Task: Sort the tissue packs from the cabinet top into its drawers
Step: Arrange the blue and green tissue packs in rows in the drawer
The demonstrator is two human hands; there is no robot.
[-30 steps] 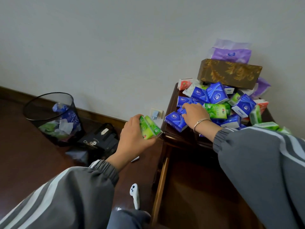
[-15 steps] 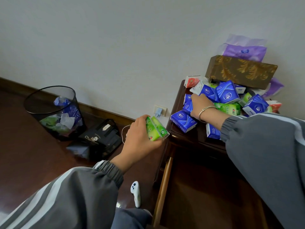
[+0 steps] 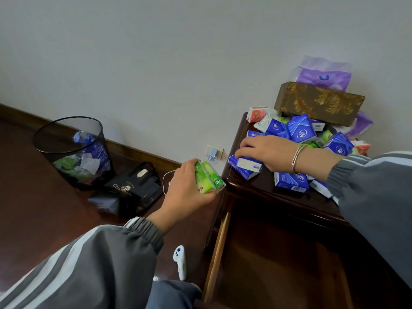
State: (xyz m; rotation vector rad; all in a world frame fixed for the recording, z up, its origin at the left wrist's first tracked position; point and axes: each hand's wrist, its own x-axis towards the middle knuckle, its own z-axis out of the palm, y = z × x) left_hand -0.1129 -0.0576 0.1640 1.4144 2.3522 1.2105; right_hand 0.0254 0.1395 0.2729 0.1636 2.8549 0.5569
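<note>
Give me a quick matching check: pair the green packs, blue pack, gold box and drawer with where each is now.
Things:
1 green packs
2 blue pack
3 gold box
4 drawer

Places:
A under the purple pack
B open, below the cabinet top
C gripped by the right hand
D held in the left hand

Pairs: 1-D, 2-C, 3-A, 4-B
</note>
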